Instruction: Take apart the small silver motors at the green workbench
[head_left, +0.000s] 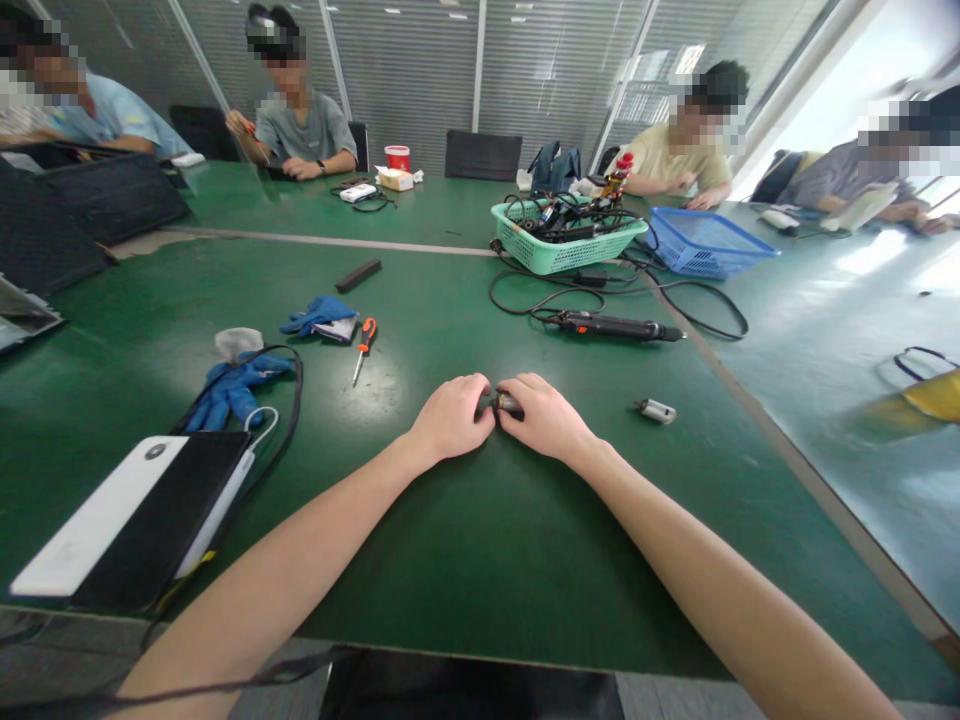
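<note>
Here we are at close two-hand work: the right hand [546, 412] is closed around a small metal cylinder [510, 402], mid-table, while the left hand [456, 412] curls narrow at its dark end; whether it grips, I cannot tell. By my reading, this step is handling that part, and the next move calls for a firm right-hand hold and careful left fingertips. Out right, a similar cylinder [658, 411] lies on the green table [450, 560]; beyond it, a power driver [619, 328]. Left, a screwdriver [365, 345]. Farther off, a loaded green basket [517, 240], then four people seated, blinds [412, 90] behind.
</note>
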